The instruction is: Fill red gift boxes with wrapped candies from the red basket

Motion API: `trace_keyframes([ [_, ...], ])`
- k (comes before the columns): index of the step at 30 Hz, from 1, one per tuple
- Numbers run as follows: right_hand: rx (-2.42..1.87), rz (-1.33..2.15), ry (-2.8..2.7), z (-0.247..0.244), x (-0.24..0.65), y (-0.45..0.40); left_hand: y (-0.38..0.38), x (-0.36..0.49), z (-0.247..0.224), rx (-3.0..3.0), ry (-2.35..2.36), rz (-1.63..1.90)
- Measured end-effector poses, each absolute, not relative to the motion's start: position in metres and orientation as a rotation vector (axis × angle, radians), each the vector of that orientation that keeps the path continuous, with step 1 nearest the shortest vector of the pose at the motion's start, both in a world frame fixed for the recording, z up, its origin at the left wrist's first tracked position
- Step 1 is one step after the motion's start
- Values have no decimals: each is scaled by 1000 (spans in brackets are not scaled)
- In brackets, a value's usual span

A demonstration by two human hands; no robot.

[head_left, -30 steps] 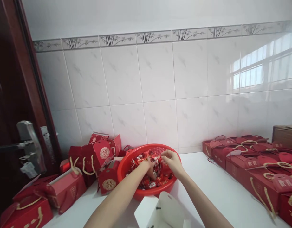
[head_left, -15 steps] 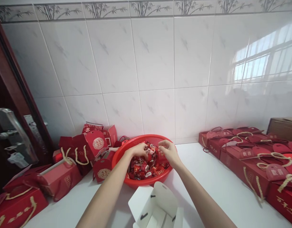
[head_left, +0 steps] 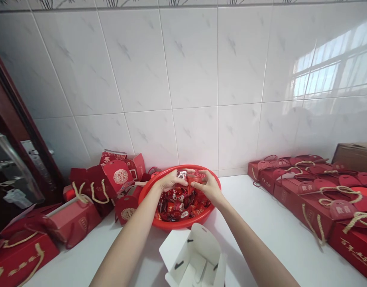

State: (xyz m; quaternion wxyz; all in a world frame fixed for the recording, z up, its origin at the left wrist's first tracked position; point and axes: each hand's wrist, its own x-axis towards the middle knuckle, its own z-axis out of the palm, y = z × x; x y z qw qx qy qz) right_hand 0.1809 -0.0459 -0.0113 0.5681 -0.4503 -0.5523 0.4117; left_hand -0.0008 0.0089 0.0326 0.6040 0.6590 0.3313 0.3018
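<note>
A red plastic basket [head_left: 168, 225] holds many wrapped candies [head_left: 177, 207] in red and dark wrappers. Over its far half, my left hand [head_left: 170, 180] is closed on a wrapped candy [head_left: 181, 174] with white print, raised above the pile. Beside it, my right hand [head_left: 209, 186] has its fingers curled, thumb tip close to the left fingers. Something red shows under the right fingers, but its kind is hidden. Below the basket, between my forearms, stands an opened box [head_left: 174, 249], white inside, with its flaps up and its inner floor visible.
Red gift boxes with rope handles [head_left: 72, 221] crowd the left side, near a door handle [head_left: 16, 163]. Rows of closed red boxes [head_left: 309, 199] line the right, a brown carton [head_left: 355, 161] behind them. A tiled wall [head_left: 195, 135] borders the white table [head_left: 246, 223] at the back.
Both hands have risen from the candy pile and come closer together. A candy now shows in my left fingers. The view has tilted slightly downward.
</note>
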Motion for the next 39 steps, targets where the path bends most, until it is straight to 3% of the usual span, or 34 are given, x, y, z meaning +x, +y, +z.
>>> trace_keyframes([
  [10, -1004, 988, -1309, -13, 183, -47, 16, -2, 25, 1735, 874, 576],
  [21, -885, 1024, -1227, -16, 185, -41, 18, 1, 29, 1673, 894, 836],
  [26, -918, 949, -1188, -17, 184, -39, 32, -5, 18, 1737, 1116, 992],
  [34, -923, 923, -1501, -6, 186, -53, 35, -8, -3, 2120, 1409, 140],
  [39, -864, 1022, -1613, 3, 187, -60, 32, 2, -6, 2185, 1260, 81],
])
